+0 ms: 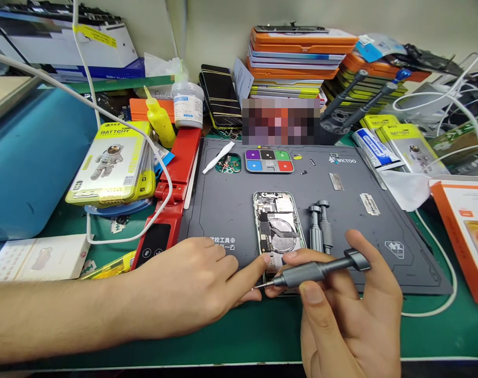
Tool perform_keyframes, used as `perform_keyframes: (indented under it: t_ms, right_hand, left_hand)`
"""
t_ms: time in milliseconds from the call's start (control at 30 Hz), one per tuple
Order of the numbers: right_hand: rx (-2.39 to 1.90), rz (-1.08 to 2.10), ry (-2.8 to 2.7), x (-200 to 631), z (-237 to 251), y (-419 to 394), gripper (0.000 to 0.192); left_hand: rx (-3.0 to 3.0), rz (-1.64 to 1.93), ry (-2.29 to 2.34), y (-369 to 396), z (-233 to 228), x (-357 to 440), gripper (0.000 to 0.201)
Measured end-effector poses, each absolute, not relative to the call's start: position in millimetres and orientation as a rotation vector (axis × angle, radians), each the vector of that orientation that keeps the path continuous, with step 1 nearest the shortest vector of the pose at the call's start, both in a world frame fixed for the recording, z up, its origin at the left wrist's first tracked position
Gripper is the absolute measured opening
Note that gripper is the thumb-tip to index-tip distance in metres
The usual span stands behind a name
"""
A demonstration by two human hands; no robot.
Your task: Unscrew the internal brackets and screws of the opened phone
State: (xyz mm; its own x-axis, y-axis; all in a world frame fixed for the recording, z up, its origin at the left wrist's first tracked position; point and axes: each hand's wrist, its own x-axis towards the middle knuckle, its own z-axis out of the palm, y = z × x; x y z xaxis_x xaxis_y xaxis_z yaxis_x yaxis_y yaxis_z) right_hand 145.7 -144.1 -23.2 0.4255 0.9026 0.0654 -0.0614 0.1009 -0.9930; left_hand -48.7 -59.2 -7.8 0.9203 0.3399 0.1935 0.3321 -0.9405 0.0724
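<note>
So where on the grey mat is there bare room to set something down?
Bare mat lies between the red tool and the opened phone; a smaller patch lies right of the two spare screwdrivers. The back edge and both sides are crowded.

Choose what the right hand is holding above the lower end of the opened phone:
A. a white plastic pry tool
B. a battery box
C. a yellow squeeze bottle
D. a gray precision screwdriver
D: the right hand grips a gray precision screwdriver, its tip near the lower end of the opened phone, where the left hand points.
</note>
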Motion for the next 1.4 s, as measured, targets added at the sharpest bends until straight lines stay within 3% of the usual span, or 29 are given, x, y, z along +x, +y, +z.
perform_keyframes:
  t_ms: [1400]
  right_hand:
    - [-1.221, 0.869, -0.883, 149.9, -28.5, -145.9, 0.056]
  left_hand:
    - [3.024, 0.265, 0.543, -62.4, -8.4, -47.3, 0.041]
